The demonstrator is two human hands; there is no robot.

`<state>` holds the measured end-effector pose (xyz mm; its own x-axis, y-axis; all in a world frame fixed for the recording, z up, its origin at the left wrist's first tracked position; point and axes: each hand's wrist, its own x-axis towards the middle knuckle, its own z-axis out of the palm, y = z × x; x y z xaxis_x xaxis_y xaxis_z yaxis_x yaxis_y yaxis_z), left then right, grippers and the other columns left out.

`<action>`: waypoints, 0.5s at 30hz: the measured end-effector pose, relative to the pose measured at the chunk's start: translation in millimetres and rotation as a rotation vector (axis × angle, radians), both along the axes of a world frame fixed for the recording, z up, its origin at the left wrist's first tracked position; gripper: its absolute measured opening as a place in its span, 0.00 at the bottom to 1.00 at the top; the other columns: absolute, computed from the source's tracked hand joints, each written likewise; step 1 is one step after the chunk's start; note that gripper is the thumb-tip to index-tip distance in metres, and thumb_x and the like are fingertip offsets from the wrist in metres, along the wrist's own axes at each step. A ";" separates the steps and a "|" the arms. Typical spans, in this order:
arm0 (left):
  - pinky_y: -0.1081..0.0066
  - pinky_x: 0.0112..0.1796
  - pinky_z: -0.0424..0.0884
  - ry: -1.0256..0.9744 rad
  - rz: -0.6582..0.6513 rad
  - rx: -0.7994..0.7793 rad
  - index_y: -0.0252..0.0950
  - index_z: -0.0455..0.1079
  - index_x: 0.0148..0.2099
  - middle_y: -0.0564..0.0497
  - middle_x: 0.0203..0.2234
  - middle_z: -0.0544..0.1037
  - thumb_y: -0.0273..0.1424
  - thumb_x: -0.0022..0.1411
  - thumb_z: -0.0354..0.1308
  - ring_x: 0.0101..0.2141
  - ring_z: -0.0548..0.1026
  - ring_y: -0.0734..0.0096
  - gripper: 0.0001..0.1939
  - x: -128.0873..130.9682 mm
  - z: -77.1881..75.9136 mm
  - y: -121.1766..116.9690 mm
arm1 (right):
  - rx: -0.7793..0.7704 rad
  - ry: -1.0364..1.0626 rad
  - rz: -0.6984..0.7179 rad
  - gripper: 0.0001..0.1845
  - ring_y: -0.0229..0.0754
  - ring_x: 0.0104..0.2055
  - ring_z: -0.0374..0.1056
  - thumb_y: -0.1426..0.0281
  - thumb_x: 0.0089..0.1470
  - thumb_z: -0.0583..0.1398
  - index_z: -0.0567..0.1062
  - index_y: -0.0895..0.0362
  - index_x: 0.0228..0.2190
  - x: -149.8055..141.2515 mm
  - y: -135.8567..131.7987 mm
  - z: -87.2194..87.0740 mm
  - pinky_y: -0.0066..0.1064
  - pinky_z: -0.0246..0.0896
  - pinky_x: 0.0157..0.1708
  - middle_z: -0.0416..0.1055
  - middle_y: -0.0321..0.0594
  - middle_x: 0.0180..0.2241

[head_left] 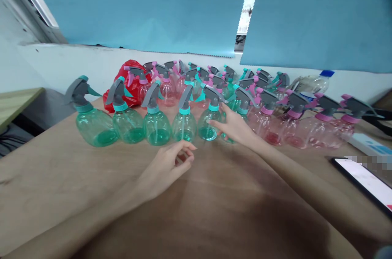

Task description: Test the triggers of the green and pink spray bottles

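Observation:
A front row of spray bottles with grey heads stands on the table (pixel 101 177). Those on the left are green with teal collars, and those on the right are pink. My right hand (pixel 235 125) is at a green spray bottle (pixel 206 123), thumb against its right side and index finger by its neck. Behind this hand another green bottle (pixel 243 109) is partly hidden. My left hand (pixel 170 162) hovers over the wood in front of the row, below a green bottle (pixel 183 124). Its fingers are loosely curved, thumb and forefinger apart, and nothing is between them.
More spray bottles (pixel 168 87) crowd behind the front row, beside a red plastic bag (pixel 130 98). At right are a clear bottle with a blue cap (pixel 326 74), a white-and-blue box (pixel 370 144) and a phone (pixel 364 177). Blue blinds (pixel 147 10) hang behind.

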<state>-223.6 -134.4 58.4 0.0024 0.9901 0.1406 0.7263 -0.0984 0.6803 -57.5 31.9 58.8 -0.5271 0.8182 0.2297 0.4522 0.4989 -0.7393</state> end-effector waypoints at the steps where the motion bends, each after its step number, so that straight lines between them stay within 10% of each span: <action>1: 0.69 0.30 0.73 -0.003 -0.006 -0.010 0.41 0.67 0.44 0.53 0.33 0.78 0.32 0.65 0.50 0.33 0.78 0.66 0.07 2.2 0.5 0.4 | 0.026 -0.001 -0.011 0.37 0.39 0.19 0.70 0.60 0.53 0.60 0.57 0.59 0.60 -2.6 1.5 -1.2 0.35 0.66 0.19 0.70 0.56 0.50; 9: 0.69 0.30 0.72 -0.015 -0.016 -0.015 0.41 0.68 0.43 0.53 0.32 0.77 0.33 0.65 0.51 0.33 0.77 0.66 0.06 15.9 3.5 7.4 | 0.292 -0.055 -0.074 0.29 0.55 0.49 0.68 0.58 0.51 0.62 0.67 0.62 0.50 -3.6 0.3 -8.5 0.45 0.64 0.44 0.70 0.55 0.48; 15: 0.68 0.32 0.72 -0.048 0.128 0.156 0.41 0.65 0.41 0.53 0.34 0.74 0.33 0.63 0.55 0.34 0.75 0.68 0.05 26.5 9.3 17.6 | 0.343 -0.203 -0.165 0.26 0.55 0.39 0.71 0.53 0.52 0.60 0.70 0.57 0.46 10.1 -29.9 -4.4 0.43 0.65 0.34 0.69 0.50 0.42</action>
